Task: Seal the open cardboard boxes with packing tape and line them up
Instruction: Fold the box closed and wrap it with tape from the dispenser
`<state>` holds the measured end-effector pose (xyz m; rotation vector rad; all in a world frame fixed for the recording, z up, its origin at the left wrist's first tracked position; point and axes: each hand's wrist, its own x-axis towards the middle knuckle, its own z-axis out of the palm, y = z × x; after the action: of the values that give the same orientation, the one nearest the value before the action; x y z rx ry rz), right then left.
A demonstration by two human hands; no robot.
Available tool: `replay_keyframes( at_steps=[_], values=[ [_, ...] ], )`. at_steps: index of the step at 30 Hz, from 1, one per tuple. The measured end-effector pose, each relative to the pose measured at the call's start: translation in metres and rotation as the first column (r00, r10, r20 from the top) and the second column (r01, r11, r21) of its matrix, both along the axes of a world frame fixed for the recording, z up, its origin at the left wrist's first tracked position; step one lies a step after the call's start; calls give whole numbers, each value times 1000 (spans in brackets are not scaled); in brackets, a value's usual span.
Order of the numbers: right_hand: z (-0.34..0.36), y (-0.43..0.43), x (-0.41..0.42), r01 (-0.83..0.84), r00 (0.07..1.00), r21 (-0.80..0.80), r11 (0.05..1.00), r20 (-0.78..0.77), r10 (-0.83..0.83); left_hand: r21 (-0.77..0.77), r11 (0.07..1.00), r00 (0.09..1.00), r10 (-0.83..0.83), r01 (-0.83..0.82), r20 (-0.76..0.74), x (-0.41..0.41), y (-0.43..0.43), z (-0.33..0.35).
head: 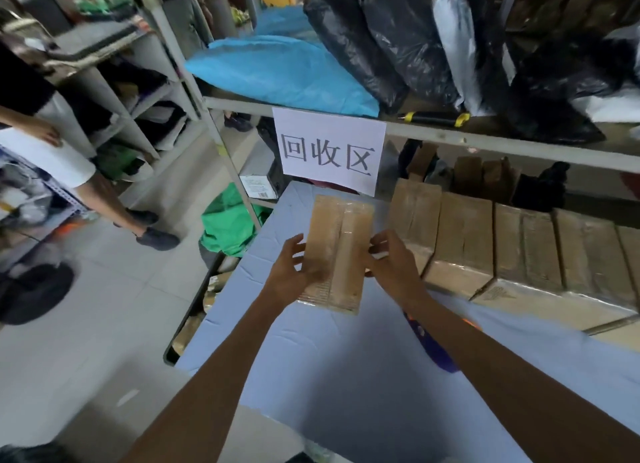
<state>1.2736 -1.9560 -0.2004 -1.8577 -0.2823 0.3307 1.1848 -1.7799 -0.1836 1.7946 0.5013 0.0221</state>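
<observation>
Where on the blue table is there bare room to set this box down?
Bare blue table lies in front of the held box, between the forearms, and along the left edge beside the left hand. Right of the right hand it is crowded: the row of taped boxes fills that side.

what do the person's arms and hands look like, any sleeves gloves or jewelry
Both forearms are bare right to the bottom edge of the picture: no sleeves show. The left hand and right hand wear no gloves, and no watch, bracelet or ring is visible on either. The picture is slightly blurred, so a thin ring could be missed.
</observation>
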Motion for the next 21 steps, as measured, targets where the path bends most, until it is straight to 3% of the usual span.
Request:
replay_keyframes(
  at_steps=[3,7,10,14,18,21],
  values=[
    [1,4,21,2,1000,-58,998,6,-2,-63,994,996,-87,88,33,25,10,2],
    [-4,4,46,-14,997,-9,1000,-76,14,-99,974,979,-203,203,10,65,18,1],
    [-6,8,61,19,993,68,998,-117,-11,-36,977,977,-213,212,-28,95,22,-6],
    [-6,17,79,-13,1000,-55,998,-18,12,11,983,982,-181,182,-45,129,26,-17],
    [-15,26,95,69,996,-114,991,58,-62,14,984,984,-178,178,-20,152,30,-31],
    [-20,32,109,82,983,-338,938,183,-21,-17,983,982,-185,184,-43,167,37,-40]
  ],
)
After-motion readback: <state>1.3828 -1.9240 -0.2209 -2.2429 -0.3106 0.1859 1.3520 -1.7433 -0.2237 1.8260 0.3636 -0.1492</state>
